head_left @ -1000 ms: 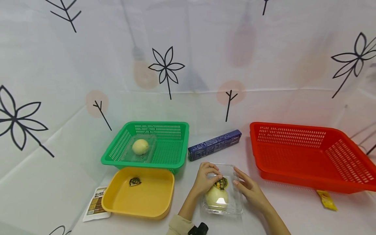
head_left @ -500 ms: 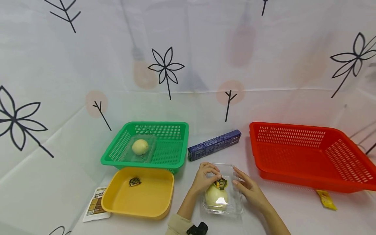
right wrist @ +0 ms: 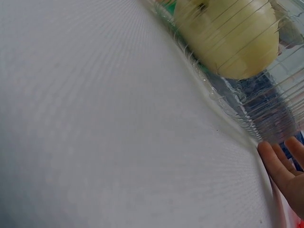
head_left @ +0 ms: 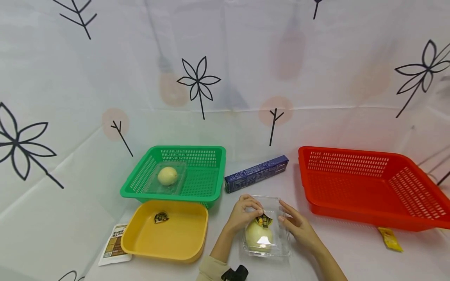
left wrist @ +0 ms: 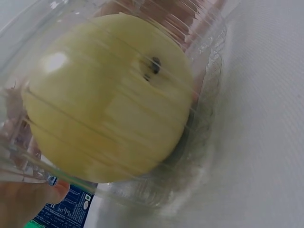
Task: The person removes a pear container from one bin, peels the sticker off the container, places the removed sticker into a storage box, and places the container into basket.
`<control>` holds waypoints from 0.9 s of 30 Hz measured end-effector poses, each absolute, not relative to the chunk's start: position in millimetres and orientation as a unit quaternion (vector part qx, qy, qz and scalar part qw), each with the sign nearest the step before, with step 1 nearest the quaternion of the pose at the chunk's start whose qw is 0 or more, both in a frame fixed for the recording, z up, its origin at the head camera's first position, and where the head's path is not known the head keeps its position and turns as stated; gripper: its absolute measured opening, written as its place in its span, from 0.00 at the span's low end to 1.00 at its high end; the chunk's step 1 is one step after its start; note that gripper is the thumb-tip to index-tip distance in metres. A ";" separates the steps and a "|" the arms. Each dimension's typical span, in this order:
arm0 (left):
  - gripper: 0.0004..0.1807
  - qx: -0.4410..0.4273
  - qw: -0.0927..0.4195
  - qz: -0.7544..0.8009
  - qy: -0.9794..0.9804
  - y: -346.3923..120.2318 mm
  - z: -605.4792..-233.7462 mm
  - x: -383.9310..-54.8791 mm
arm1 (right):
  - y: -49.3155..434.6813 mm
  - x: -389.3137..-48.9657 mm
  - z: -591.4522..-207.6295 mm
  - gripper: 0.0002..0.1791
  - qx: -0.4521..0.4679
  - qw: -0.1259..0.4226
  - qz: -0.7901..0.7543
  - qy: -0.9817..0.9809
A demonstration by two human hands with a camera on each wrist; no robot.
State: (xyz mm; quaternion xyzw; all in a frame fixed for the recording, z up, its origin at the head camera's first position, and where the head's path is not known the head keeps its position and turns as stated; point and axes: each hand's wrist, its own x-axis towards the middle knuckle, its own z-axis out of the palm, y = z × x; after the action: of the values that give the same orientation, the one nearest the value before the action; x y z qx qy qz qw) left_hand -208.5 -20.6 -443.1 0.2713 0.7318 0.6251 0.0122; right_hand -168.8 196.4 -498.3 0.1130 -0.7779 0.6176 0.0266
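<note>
A clear plastic clamshell box (head_left: 277,244) lies on the white table, with a pale yellow-green round fruit (head_left: 257,236) inside. On its lid is a black and yellow sticker (head_left: 264,221). My left hand (head_left: 244,214) pinches the upper edge of this sticker between thumb and finger. The right hand (head_left: 299,226) rests straight fingers against the box's right side. Ridged plastic covers the fruit (left wrist: 109,99) in the left wrist view, and the sticker is hidden there. In the right wrist view, fingertips of the right hand (right wrist: 287,173) touch the box's edge.
A green basket (head_left: 202,177) holds another boxed fruit (head_left: 167,176). In front sits a yellow basin (head_left: 168,240) with a sticker piece (head_left: 161,217), beside a white-brown packet (head_left: 114,246). Behind the hands lies a dark blue carton (head_left: 256,173). Rightward are a red basket (head_left: 351,187) and yellow sachet (head_left: 391,239).
My left hand has shifted very slightly left, and the sticker's upper edge looks a little more lifted. The right hand and box stay in place.
</note>
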 end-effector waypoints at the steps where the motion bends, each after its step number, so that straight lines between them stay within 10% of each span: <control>1: 0.06 0.273 0.014 0.627 0.730 -21.1 -443.0 -208.6 | 196.4 -168.9 -498.2 0.29 0.113 0.027 0.617 -0.778; 27: 0.09 0.286 0.034 0.655 0.699 -23.2 -478.0 -229.5 | 196.3 -170.4 -499.2 0.29 0.120 0.029 0.620 -0.775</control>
State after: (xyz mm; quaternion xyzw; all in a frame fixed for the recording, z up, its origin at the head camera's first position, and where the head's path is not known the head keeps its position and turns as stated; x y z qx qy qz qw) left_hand -229.5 -23.2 -478.0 0.2856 0.6992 0.6545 0.0344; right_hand -170.4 196.3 -499.2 0.1198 -0.7752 0.6196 0.0289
